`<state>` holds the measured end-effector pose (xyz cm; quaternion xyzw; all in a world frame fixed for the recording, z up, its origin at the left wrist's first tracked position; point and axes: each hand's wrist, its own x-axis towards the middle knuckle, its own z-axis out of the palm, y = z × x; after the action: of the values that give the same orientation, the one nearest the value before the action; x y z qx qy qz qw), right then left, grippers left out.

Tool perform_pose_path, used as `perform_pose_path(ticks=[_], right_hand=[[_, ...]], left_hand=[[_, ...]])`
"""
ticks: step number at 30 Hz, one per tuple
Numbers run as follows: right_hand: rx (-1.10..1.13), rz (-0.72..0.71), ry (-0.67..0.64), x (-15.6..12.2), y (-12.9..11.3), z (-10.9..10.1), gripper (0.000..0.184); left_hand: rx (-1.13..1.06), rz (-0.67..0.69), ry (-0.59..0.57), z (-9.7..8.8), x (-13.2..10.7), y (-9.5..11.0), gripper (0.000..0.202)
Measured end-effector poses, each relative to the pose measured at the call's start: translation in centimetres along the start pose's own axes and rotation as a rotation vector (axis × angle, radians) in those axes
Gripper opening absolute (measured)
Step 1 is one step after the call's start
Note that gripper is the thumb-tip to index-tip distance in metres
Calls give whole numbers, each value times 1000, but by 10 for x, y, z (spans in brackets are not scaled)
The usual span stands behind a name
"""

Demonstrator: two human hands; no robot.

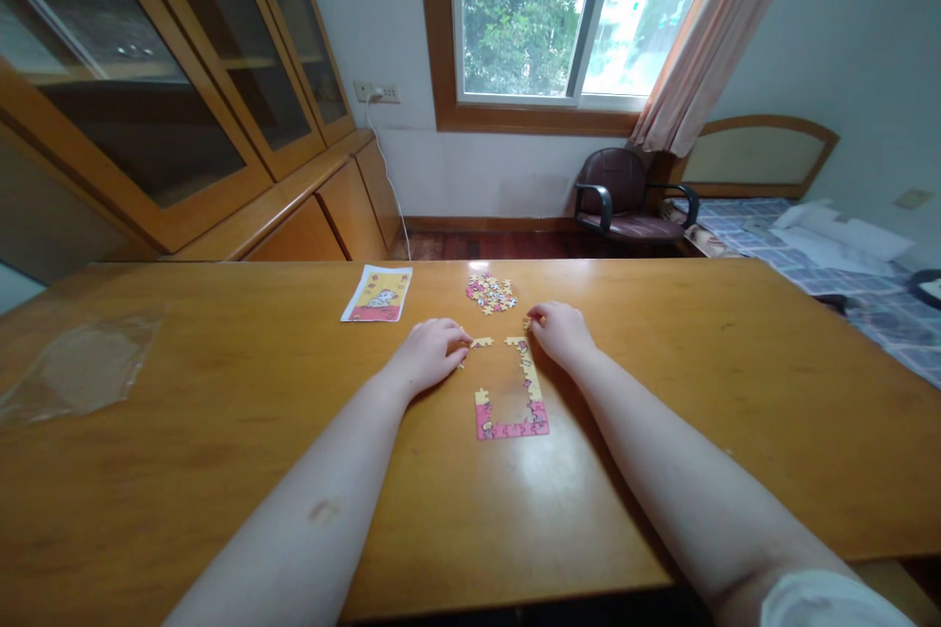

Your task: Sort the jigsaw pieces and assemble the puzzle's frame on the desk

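A partly joined jigsaw border (540, 409) lies on the table, pink along the near edge and pale yellow up the right side. Gaps show in its left and far sides. My left hand (433, 353) rests at its far left corner, with fingers closed on a short run of yellow puzzle pieces (482, 342); the fingertips partly cover them. Just beyond the far right corner, my right hand (563, 331) pinches a small puzzle piece (527, 322) between thumb and fingers. Past both hands is a pile of loose puzzle pieces (491, 293) in pink, yellow and white.
A picture card (378, 295) with a white animal on yellow and red lies left of the pile. A clear plastic bag (80, 362) is at the table's left. Beyond the wooden table (735, 411) stand a glass-door cabinet (221, 59), a chair (621, 196) and a bed (794, 235).
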<state>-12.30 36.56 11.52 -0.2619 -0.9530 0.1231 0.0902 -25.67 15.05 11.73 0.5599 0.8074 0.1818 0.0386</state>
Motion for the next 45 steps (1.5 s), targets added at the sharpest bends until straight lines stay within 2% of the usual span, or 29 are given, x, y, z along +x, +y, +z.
perform_pose_path(ticks=[9, 14, 22, 31, 35, 45], right_hand=[[-48, 10, -53, 1, 4, 5, 25], [-79, 67, -2, 2, 4, 4, 26], [-104, 57, -73, 2, 3, 1, 26], [13, 99, -141, 8, 15, -1, 23], [51, 135, -160, 10, 15, 0, 14], [123, 120, -207, 9, 12, 3, 11]], left_hand=[[4, 25, -45, -1, -1, 4, 27], [10, 26, -57, -1, -1, 3, 27], [-4, 22, -48, 0, 0, 4, 27], [-17, 13, -34, -2, 0, 5, 27], [-22, 12, -38, -1, -1, 5, 27], [-39, 23, -34, -2, -1, 5, 27]])
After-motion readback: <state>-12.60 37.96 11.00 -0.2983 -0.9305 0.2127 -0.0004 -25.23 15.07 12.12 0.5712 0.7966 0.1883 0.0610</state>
